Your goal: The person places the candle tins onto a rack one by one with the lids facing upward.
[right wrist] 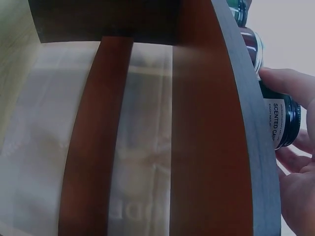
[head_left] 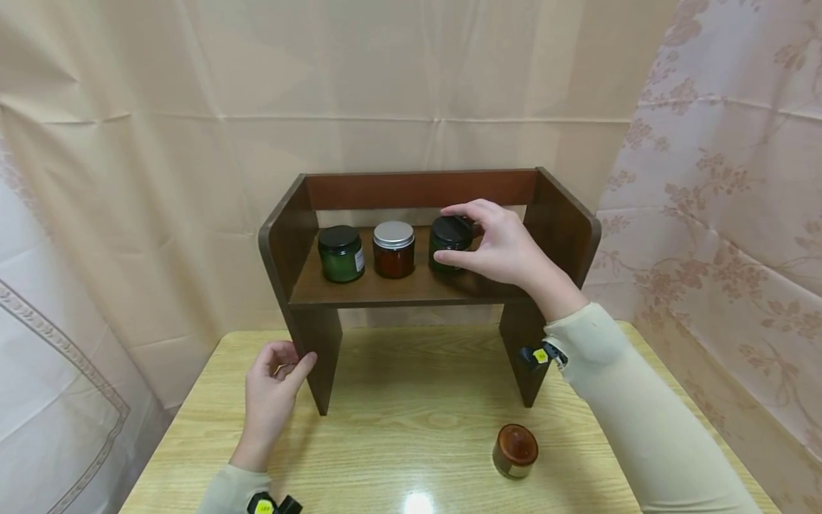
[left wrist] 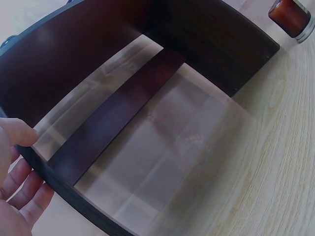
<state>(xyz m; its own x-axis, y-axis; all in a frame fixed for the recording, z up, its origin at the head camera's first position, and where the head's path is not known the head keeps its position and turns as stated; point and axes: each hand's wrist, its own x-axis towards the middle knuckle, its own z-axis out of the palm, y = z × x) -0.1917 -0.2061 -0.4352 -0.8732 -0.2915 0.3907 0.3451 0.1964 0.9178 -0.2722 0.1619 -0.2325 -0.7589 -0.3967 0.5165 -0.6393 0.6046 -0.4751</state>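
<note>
My right hand [head_left: 497,243] holds a green scented candle jar [right wrist: 275,120] with a black lid, thumb on one side and fingers on the other. This jar stands at the right on the upper board of a dark brown wooden shelf [head_left: 398,291]. To its left are an amber jar [head_left: 394,258] with a silver lid and another green jar [head_left: 341,260] with a black lid. Low on the shelf's left side panel, my left hand [head_left: 275,392] pinches the edge, thumb inside and fingers outside, as the left wrist view shows.
On the table [head_left: 411,400], in front of the shelf's right leg, another amber jar [head_left: 516,450] stands upside down, silver lid [left wrist: 306,32] at the bottom. A beige curtain [head_left: 411,86] hangs behind, and a flowered curtain [head_left: 719,214] at the right.
</note>
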